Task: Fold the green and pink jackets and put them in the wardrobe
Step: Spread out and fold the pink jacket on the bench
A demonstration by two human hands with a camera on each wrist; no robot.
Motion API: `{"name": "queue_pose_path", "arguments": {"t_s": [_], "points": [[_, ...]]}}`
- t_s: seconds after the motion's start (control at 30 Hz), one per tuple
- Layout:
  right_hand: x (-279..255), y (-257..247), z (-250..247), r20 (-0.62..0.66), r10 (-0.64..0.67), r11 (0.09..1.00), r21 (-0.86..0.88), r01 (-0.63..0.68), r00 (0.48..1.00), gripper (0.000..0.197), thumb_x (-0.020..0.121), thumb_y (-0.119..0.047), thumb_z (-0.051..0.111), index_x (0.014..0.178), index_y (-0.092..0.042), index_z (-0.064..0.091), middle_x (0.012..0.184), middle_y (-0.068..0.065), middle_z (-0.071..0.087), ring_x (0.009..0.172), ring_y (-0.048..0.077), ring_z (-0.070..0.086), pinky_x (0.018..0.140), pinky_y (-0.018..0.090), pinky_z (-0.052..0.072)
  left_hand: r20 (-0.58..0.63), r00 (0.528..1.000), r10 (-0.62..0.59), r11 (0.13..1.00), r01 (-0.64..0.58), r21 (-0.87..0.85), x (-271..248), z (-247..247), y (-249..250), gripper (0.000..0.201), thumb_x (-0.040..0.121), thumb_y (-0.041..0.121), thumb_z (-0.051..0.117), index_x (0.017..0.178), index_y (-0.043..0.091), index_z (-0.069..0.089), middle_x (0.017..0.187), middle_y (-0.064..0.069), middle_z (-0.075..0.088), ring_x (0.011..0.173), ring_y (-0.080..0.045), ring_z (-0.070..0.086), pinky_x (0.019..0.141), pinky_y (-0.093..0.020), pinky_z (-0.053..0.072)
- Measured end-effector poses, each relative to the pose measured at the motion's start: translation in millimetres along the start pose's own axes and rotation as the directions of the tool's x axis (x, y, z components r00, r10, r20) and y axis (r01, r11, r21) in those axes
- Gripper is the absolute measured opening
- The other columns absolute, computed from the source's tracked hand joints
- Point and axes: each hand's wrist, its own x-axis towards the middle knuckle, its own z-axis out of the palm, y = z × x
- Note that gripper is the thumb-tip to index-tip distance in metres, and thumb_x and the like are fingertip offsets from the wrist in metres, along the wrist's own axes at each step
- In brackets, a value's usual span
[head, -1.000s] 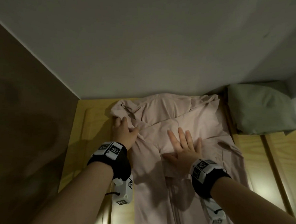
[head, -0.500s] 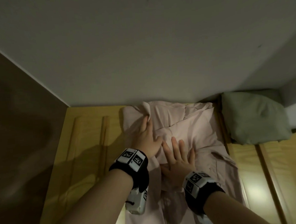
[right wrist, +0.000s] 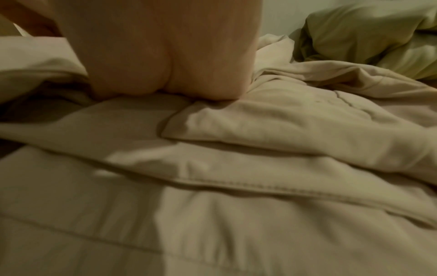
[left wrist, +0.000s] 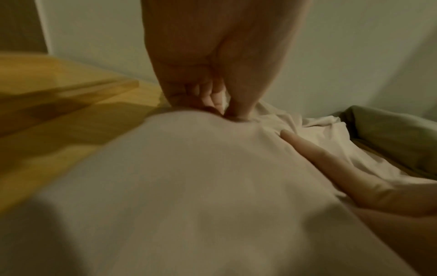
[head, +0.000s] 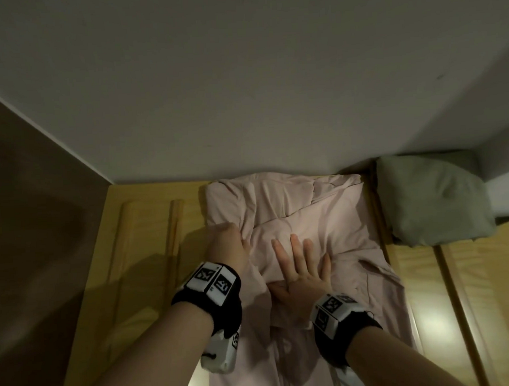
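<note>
The pink jacket (head: 322, 218) lies lengthwise on the wooden surface (head: 144, 257), its top end bunched against the wall. My left hand (head: 229, 244) sits at the jacket's left edge, fingers curled into a fold of the cloth; the left wrist view shows the left hand (left wrist: 208, 104) pinching the pink jacket (left wrist: 189, 186). My right hand (head: 301, 264) lies flat with fingers spread on the jacket's middle. In the right wrist view, the right hand (right wrist: 165, 65) presses on the pink jacket (right wrist: 236, 168). The green jacket (head: 430, 201) sits folded at the back right.
A white wall runs directly behind both jackets. A brown panel (head: 28, 234) borders the wooden surface on the left. Raised wooden strips (head: 175, 226) run along the surface left of the pink jacket, and another strip (head: 456, 300) runs on the right.
My left hand has drawn the jacket's left side inward to the right, so the cloth is now narrower, and its fingers have curled into the fabric. My right hand stays flat on the middle.
</note>
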Motion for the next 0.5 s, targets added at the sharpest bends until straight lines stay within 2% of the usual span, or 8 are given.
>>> {"name": "queue_pose_path", "arguments": {"t_s": [0.03, 0.17, 0.27, 0.33, 0.4, 0.43, 0.47, 0.5], "points": [[0, 0, 0, -0.001, 0.002, 1.0, -0.003, -0.002, 1.0, 0.077, 0.086, -0.067, 0.026, 0.111, -0.059, -0.047, 0.149, -0.011, -0.035, 0.139, 0.023, -0.03, 0.108, 0.054, -0.019, 0.005, 0.999, 0.039, 0.999, -0.039, -0.008, 1, -1, 3, 0.023, 0.094, 0.023, 0.049, 0.104, 0.003, 0.053, 0.108, -0.017, 0.058, 0.099, -0.032, 0.057, 0.083, -0.037, 0.044], [1, 0, 1, -0.02, 0.003, 1.0, -0.022, -0.003, 1.0, 0.078, 0.088, -0.06, 0.028, 0.112, -0.057, -0.047, 0.149, -0.01, -0.034, 0.139, 0.024, -0.029, 0.108, 0.054, -0.018, -0.01, 0.991, 0.134, 0.959, -0.132, -0.252, -1, 5, 7, 0.008, 0.094, 0.021, 0.048, 0.088, 0.016, 0.049, 0.088, -0.01, 0.06, 0.084, -0.029, 0.059, 0.075, -0.039, 0.048], [2, 0, 1, -0.015, -0.008, 1.0, -0.03, 0.008, 1.0, 0.077, 0.088, -0.058, 0.027, 0.113, -0.056, -0.046, 0.149, -0.01, -0.035, 0.139, 0.024, -0.029, 0.108, 0.054, -0.018, -0.027, 0.978, 0.208, 0.965, -0.21, -0.16, -4, 16, 0, 0.017, 0.093, 0.02, 0.047, 0.104, 0.015, 0.06, 0.104, -0.007, 0.064, 0.097, -0.025, 0.059, 0.086, -0.038, 0.047], [1, -1, -1, 0.026, -0.006, 1.0, -0.029, 0.007, 1.0, 0.076, 0.086, -0.061, 0.025, 0.111, -0.058, -0.046, 0.149, -0.01, -0.036, 0.139, 0.023, -0.03, 0.108, 0.054, -0.018, -0.086, 0.947, 0.31, 0.947, -0.316, -0.064, -10, 23, -5, 0.03, 0.091, 0.023, 0.049, 0.118, 0.017, 0.058, 0.119, -0.005, 0.06, 0.11, -0.023, 0.055, 0.096, -0.037, 0.043], [0, 0, -8, 0.069, -0.026, 1.0, 0.009, 0.026, 0.997, 0.074, 0.078, -0.065, 0.02, 0.118, -0.058, -0.041, 0.15, -0.011, -0.034, 0.139, 0.02, -0.029, 0.109, 0.053, -0.017, -0.035, 0.918, 0.396, 0.916, -0.397, -0.052, -21, 31, -10, 0.046, 0.093, 0.029, 0.047, 0.137, 0.02, 0.043, 0.142, -0.002, 0.044, 0.13, -0.018, 0.039, 0.11, -0.032, 0.031], [-2, 4, -14, 0.078, -0.055, 0.998, 0.047, 0.051, 0.995, 0.074, 0.078, -0.065, 0.021, 0.127, -0.057, -0.034, 0.151, -0.011, -0.03, 0.14, 0.019, -0.026, 0.11, 0.051, -0.015, 0.014, 0.904, 0.428, 0.903, -0.427, -0.039, -28, 36, -13, 0.053, 0.095, 0.035, 0.043, 0.145, 0.024, 0.03, 0.152, 0.0, 0.029, 0.139, -0.015, 0.026, 0.116, -0.028, 0.02], [-5, 9, -22, 0.046, -0.099, 0.992, 0.082, 0.095, 0.994, 0.072, 0.082, -0.061, 0.025, 0.136, -0.053, -0.022, 0.154, -0.01, -0.023, 0.142, 0.019, -0.021, 0.113, 0.049, -0.011, 0.076, 0.895, 0.44, 0.898, -0.44, -0.016, -34, 41, -15, 0.059, 0.096, 0.041, 0.037, 0.149, 0.03, 0.015, 0.158, 0.003, 0.013, 0.144, -0.012, 0.011, 0.117, -0.024, 0.008], [-9, 14, -30, -0.054, -0.159, 0.983, 0.079, 0.163, 0.986, 0.069, 0.087, -0.053, 0.031, 0.145, -0.044, -0.006, 0.158, -0.006, -0.011, 0.145, 0.022, -0.011, 0.115, 0.047, -0.003, 0.136, 0.89, 0.435, 0.898, -0.44, 0.013, -39, 44, -15, 0.062, 0.096, 0.047, 0.033, 0.148, 0.035, 0.002, 0.159, 0.004, -0.001, 0.145, -0.01, -0.002, 0.115, -0.022, -0.003]]}}
